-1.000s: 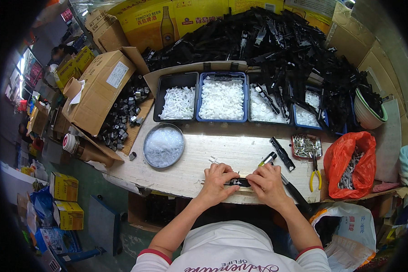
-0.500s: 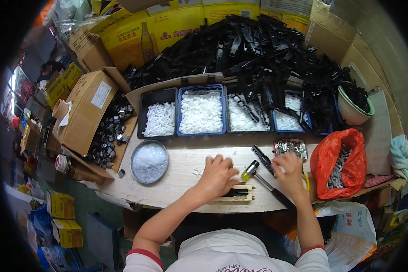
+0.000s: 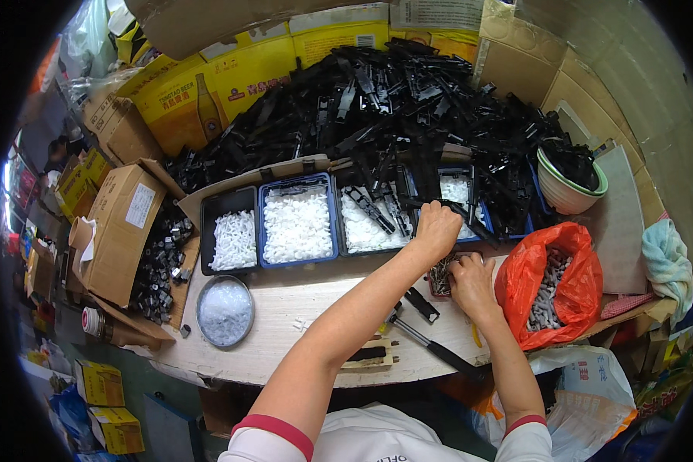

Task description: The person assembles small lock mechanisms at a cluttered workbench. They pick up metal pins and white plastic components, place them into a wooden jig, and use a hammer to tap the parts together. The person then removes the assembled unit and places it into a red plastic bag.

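Note:
My left hand (image 3: 439,228) is stretched across to the right-hand blue tray (image 3: 487,218) of white pieces. Its fingers are bent and closed beside long black plastic parts (image 3: 480,229) lying over the tray; what they grip is hidden. Close below it, my right hand (image 3: 473,283) has its fingers curled at a small red dish (image 3: 439,286) of thin metal pins; anything in those fingertips is too small to make out. On the table below lie one black part (image 3: 421,306), a hammer (image 3: 427,339) with a black handle, and a pale wooden jig (image 3: 390,353) with a black piece in it.
More trays of white pieces, including a blue one (image 3: 333,223), stand in a row under a big heap of black parts (image 3: 362,100). A round metal dish (image 3: 222,312) is at left, a red plastic bag (image 3: 508,286) of grey pieces at right, beside a bowl (image 3: 570,189).
My left hand has moved from above the jig up and right to the right-hand blue tray. My right hand has shifted onto the pin dish. The whole view has tilted and shifted.

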The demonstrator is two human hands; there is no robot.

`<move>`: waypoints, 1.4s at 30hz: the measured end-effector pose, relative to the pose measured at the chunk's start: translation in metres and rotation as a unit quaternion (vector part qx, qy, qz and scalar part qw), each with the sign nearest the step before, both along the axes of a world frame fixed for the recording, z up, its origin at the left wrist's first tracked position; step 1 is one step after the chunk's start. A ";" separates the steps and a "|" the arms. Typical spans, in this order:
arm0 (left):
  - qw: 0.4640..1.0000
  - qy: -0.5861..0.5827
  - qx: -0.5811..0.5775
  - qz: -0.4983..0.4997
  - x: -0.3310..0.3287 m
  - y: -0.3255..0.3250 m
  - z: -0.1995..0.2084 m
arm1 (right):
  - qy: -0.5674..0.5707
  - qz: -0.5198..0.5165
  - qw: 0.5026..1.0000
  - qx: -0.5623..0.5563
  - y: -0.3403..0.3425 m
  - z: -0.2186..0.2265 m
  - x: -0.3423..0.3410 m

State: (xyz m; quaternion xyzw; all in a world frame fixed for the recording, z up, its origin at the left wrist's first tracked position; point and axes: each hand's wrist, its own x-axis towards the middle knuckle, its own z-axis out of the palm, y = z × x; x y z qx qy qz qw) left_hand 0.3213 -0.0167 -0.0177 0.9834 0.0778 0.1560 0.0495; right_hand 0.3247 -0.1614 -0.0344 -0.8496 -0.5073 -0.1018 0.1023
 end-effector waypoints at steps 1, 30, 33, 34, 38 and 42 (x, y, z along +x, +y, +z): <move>1.000 0.016 0.004 -0.004 0.002 -0.001 0.002 | 0.012 0.004 1.000 0.013 -0.002 0.000 0.001; 0.441 -0.109 -0.890 0.017 -0.253 -0.026 -0.001 | 0.253 0.297 0.903 0.182 0.009 0.059 -0.099; 0.425 -0.109 -0.898 0.009 -0.264 -0.029 0.000 | 0.262 0.320 0.893 0.175 0.015 0.057 -0.106; 0.430 -0.114 -0.896 -0.002 -0.266 -0.029 -0.004 | 0.262 0.323 0.892 0.176 0.017 0.057 -0.107; 0.429 -0.121 -0.895 -0.016 -0.271 -0.030 -0.003 | 0.273 0.337 0.887 0.162 0.018 0.057 -0.109; 0.455 -0.127 -0.881 -0.014 -0.271 -0.033 -0.002 | 0.284 0.357 0.875 0.161 0.020 0.052 -0.112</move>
